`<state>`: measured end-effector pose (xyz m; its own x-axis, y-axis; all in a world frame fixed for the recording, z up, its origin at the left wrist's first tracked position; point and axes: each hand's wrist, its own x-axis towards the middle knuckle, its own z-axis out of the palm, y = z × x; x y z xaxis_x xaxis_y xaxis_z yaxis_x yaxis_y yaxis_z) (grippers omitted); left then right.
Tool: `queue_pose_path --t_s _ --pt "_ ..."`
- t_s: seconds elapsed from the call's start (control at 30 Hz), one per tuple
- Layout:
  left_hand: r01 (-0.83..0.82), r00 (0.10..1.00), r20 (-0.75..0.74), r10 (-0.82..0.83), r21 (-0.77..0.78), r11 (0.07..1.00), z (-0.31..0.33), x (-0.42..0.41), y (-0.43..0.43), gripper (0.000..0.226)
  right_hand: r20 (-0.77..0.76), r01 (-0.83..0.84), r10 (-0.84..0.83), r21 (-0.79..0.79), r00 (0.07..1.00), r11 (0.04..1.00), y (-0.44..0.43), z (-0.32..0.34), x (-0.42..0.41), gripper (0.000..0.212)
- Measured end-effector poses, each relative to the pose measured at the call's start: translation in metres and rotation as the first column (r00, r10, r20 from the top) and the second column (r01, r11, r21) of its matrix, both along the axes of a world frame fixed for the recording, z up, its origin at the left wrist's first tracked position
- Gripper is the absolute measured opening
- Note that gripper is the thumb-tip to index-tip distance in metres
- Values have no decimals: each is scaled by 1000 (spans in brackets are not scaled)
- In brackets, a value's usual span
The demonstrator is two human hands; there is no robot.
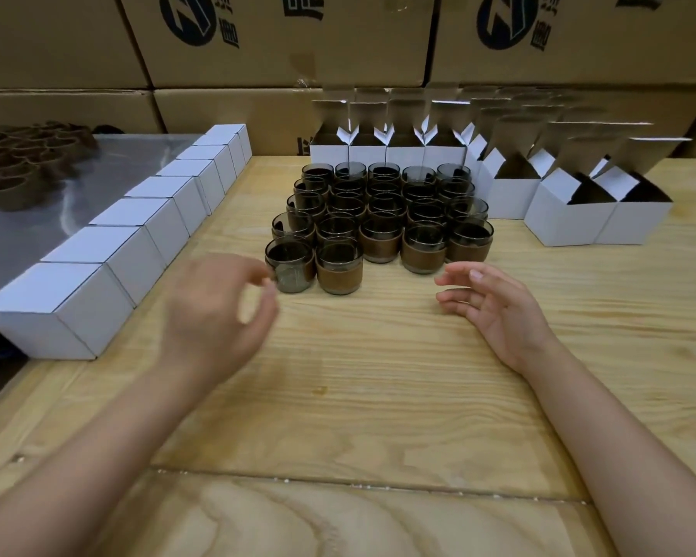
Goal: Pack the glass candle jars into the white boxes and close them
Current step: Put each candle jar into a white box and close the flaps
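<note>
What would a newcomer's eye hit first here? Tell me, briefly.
The block of dark glass candle jars mid-table, with both empty hands, left hand and right hand, hovering just before it. Then the row of closed white boxes along the left edge, and the open white boxes behind and right.

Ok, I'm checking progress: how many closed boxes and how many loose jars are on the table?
Closed boxes: 8
Jars: about 22 (the back rows overlap)
Total: about 30
The open boxes behind are too blurred to count.
</note>
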<state>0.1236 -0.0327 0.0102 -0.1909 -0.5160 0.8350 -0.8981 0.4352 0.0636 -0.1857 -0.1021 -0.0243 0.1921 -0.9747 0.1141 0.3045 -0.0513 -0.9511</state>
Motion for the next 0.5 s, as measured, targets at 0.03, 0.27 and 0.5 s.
queue_pose_path --t_s 0.03,0.27,0.5 --pt "94 995 -26 -93 32 995 -2 -26 -5 23 4 4 -4 6 1000 1000 0 0 0 32" --pt "210 959 -269 -92 454 866 -32 -121 -36 4 18 25 -26 40 1000 999 1 1 0 21" --pt "236 952 -302 -45 634 736 -43 -116 -54 11 -100 652 -669 -154 737 742 -8 10 -6 27"
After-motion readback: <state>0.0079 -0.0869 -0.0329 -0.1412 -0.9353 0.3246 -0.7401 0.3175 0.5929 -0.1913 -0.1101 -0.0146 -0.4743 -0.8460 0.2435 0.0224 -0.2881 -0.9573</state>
